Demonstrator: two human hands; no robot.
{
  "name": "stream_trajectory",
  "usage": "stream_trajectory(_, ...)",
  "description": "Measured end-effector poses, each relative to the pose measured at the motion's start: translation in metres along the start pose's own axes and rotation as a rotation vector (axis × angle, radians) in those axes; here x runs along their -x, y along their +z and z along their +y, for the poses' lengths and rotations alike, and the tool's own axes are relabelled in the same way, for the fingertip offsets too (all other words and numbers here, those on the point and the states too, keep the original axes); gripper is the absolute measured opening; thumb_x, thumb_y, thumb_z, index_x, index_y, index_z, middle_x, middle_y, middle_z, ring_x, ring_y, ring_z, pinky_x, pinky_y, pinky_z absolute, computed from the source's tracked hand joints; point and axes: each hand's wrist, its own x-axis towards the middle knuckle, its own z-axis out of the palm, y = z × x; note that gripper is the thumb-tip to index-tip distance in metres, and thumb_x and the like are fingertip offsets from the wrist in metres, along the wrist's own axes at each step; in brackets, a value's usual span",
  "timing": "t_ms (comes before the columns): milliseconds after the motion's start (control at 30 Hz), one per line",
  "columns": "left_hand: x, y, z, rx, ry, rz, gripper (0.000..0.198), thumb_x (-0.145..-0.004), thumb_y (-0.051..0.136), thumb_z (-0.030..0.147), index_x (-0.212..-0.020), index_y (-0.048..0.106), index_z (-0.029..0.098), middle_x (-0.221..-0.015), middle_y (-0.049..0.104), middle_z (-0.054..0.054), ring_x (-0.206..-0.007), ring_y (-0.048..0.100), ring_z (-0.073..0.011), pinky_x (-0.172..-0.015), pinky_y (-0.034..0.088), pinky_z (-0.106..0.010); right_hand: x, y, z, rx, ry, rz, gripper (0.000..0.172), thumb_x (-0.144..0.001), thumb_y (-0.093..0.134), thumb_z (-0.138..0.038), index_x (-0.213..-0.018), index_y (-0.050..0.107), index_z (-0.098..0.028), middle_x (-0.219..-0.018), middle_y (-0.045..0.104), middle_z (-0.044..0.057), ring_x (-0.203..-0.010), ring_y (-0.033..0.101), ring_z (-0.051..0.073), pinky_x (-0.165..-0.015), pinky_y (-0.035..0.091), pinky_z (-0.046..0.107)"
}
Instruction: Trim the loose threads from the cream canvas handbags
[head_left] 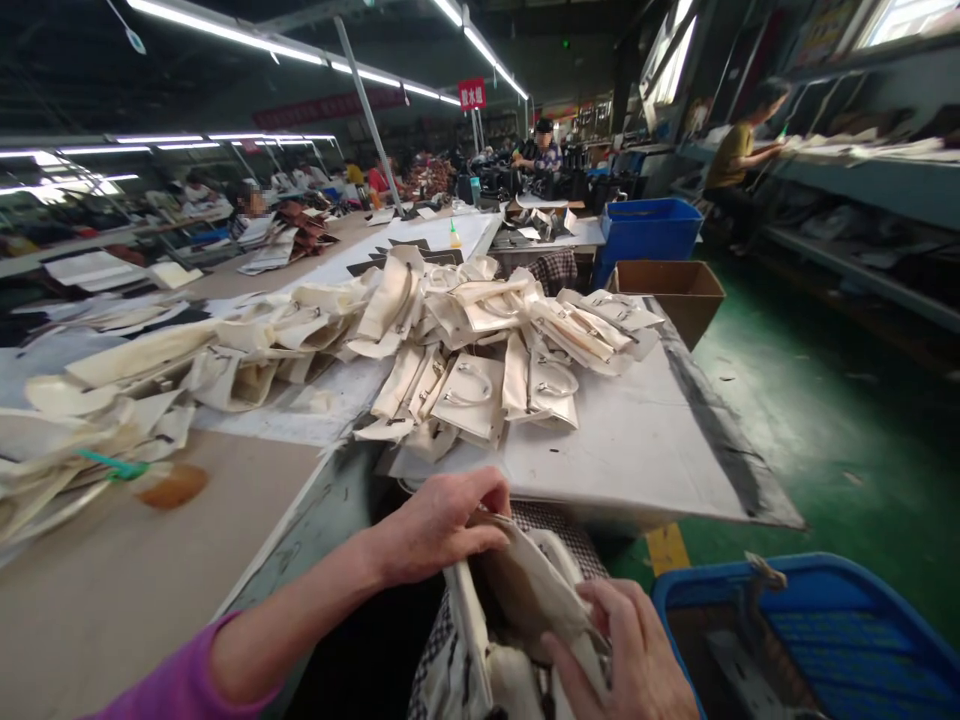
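Observation:
A cream-coloured bag (525, 590) sits low in front of me over checked cloth, its mouth gaping. My left hand (454, 525) pinches the bag's far upper edge between thumb and fingers. On the bag's right side, my right hand (630, 650) grips the wall, with its thumb toward the opening and its fingers on the outer edge. The inside of the bag is dark and its lower part is cut off by the frame. Beyond my hands, a pile of similar cream bags with handles (472, 395) lies on the white-covered table (637, 440).
More cream pieces (150, 355) spread along the left table. A bottle of amber liquid with a green tip (172, 485) lies there. At the lower right is a blue basket (847, 620). A cardboard box (667, 285) and blue bin (651, 230) stand behind. People sit farther off.

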Motion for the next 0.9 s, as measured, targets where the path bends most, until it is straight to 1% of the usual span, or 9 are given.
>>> stream_trajectory(67,-0.002,0.002,-0.001,0.025,0.005,0.032,0.013,-0.081,0.069,0.021,-0.09,0.061,0.018,-0.088,0.064,0.003,-0.082,0.057,-0.0119,-0.074,0.042,-0.02,0.005,0.007,0.015,-0.059,0.109,-0.023,0.043,-0.091,0.048,-0.05,-0.119,0.05,-0.018,-0.112,0.064,0.016,-0.099,0.066,0.027,-0.083,0.061,0.044)
stream_trajectory(133,-0.003,0.004,-0.004,0.067,0.042,0.059,0.009,-0.082,0.068,0.02,-0.09,0.064,0.017,-0.092,0.065,0.002,-0.085,0.059,-0.0118,-0.078,0.044,-0.02,0.007,0.01,0.027,-0.163,0.197,-0.169,0.046,-0.091,0.049,-0.048,-0.126,0.05,-0.017,-0.121,0.064,0.014,-0.11,0.064,0.026,-0.092,0.058,0.041)
stream_trajectory(200,-0.004,0.005,-0.008,0.093,0.087,0.08,0.005,-0.083,0.068,0.02,-0.088,0.067,0.018,-0.101,0.068,0.0,-0.095,0.061,-0.0127,-0.087,0.043,-0.021,0.006,0.01,0.032,-0.289,0.248,-0.332,0.044,-0.093,0.049,-0.042,-0.129,0.052,-0.018,-0.126,0.065,0.011,-0.115,0.063,0.022,-0.098,0.055,0.034)
stream_trajectory(267,-0.004,0.006,-0.012,0.09,0.084,0.106,0.006,-0.084,0.068,0.022,-0.088,0.071,0.019,-0.11,0.069,-0.001,-0.104,0.061,-0.0145,-0.094,0.042,-0.022,0.001,0.007,0.03,-0.39,0.262,-0.415,0.043,-0.093,0.051,-0.041,-0.13,0.056,-0.019,-0.127,0.065,0.008,-0.117,0.061,0.02,-0.1,0.052,0.03)
stream_trajectory(333,-0.005,0.006,-0.017,0.092,0.025,0.104,0.01,-0.085,0.067,0.026,-0.092,0.073,0.021,-0.107,0.071,0.001,-0.102,0.062,-0.0148,-0.092,0.043,-0.021,-0.005,0.006,0.024,-0.433,0.276,-0.398,0.043,-0.091,0.054,-0.041,-0.127,0.06,-0.019,-0.124,0.067,0.007,-0.114,0.064,0.021,-0.097,0.053,0.03)
stream_trajectory(467,-0.006,0.006,-0.022,0.175,-0.056,0.015,0.019,-0.087,0.064,0.033,-0.095,0.074,0.02,-0.09,0.072,0.001,-0.084,0.064,-0.0137,-0.079,0.047,-0.021,-0.014,0.009,0.009,-0.46,0.261,-0.313,0.039,-0.085,0.06,-0.038,-0.119,0.067,-0.019,-0.114,0.072,0.006,-0.102,0.069,0.021,-0.09,0.057,0.028)
stream_trajectory(567,-0.008,0.004,-0.025,0.231,-0.059,0.011,0.021,-0.086,0.066,0.033,-0.095,0.075,0.016,-0.09,0.073,-0.001,-0.085,0.065,-0.0152,-0.08,0.048,-0.022,-0.018,0.012,0.003,-0.513,0.235,-0.325,0.035,-0.087,0.058,-0.033,-0.118,0.067,-0.022,-0.11,0.073,0.003,-0.098,0.071,0.016,-0.087,0.056,0.02)
stream_trajectory(667,-0.008,0.002,-0.029,0.3,-0.053,-0.018,0.022,-0.085,0.067,0.032,-0.096,0.075,0.014,-0.091,0.074,-0.003,-0.086,0.066,-0.0162,-0.081,0.049,-0.022,-0.018,0.012,0.0,-0.553,0.184,-0.329,0.033,-0.089,0.056,-0.029,-0.121,0.066,-0.023,-0.112,0.073,0.0,-0.099,0.069,0.011,-0.089,0.052,0.015)
stream_trajectory(900,0.001,-0.002,-0.036,0.438,-0.05,-0.085,0.022,-0.084,0.068,0.029,-0.096,0.075,0.012,-0.093,0.074,-0.006,-0.087,0.066,-0.0163,-0.082,0.051,-0.024,-0.011,0.014,-0.006,-0.503,0.136,-0.258,0.033,-0.092,0.052,-0.024,-0.123,0.063,-0.024,-0.112,0.073,0.001,-0.098,0.07,0.013,-0.087,0.054,0.018)
